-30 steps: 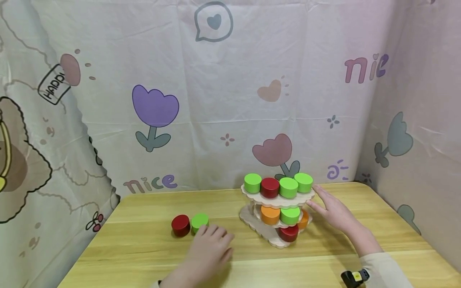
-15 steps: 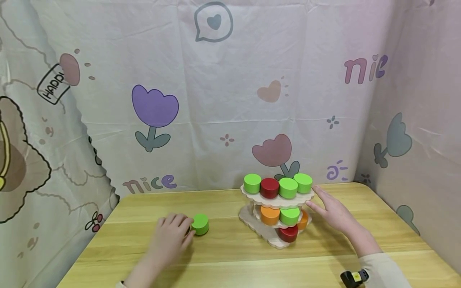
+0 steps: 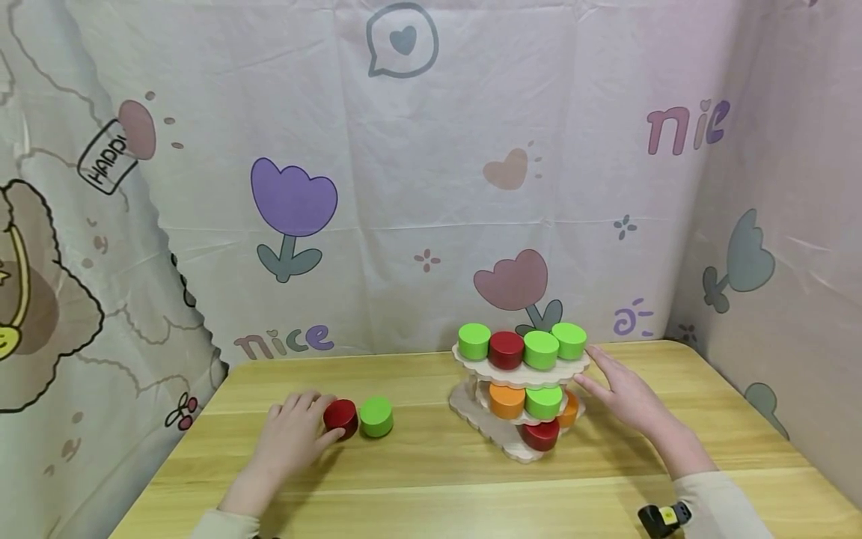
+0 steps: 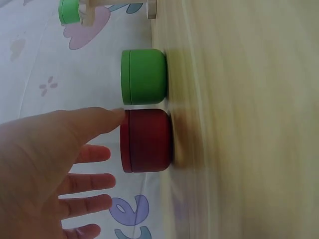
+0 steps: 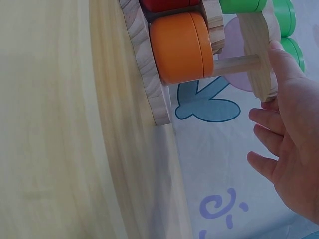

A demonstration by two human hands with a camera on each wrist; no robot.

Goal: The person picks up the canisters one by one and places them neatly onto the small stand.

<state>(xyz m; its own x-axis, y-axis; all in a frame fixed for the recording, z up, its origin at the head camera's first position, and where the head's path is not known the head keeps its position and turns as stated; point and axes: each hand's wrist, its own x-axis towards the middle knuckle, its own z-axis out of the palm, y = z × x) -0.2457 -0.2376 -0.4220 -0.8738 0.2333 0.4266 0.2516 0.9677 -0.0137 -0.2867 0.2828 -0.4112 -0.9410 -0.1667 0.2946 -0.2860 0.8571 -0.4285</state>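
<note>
My left hand (image 3: 289, 434) is at a red wooden cylinder (image 3: 340, 419), fingers beyond its left side and thumb in front. In the left wrist view the thumb tip (image 4: 117, 117) overlaps the cylinder's top edge, while the other fingers stretch out straight, apart from it. Just right of it stands a green cylinder (image 3: 376, 417) on the table. My right hand (image 3: 622, 393) touches the right rim of the top tier of a wooden tiered stand (image 3: 471, 408), thumb and forefinger extended along the edge. Green and red cylinders sit on that tier; orange, green and red ones fill the lower tiers.
The wood-grain table (image 3: 417, 486) meets a printed cloth backdrop (image 3: 404, 172) at the back and sides. A black device with a yellow mark (image 3: 664, 518) is at the right sleeve.
My left hand has moved left, past the green cylinder to the red one, and its fingers have opened away from the red cylinder. The right hand stays at the stand.
</note>
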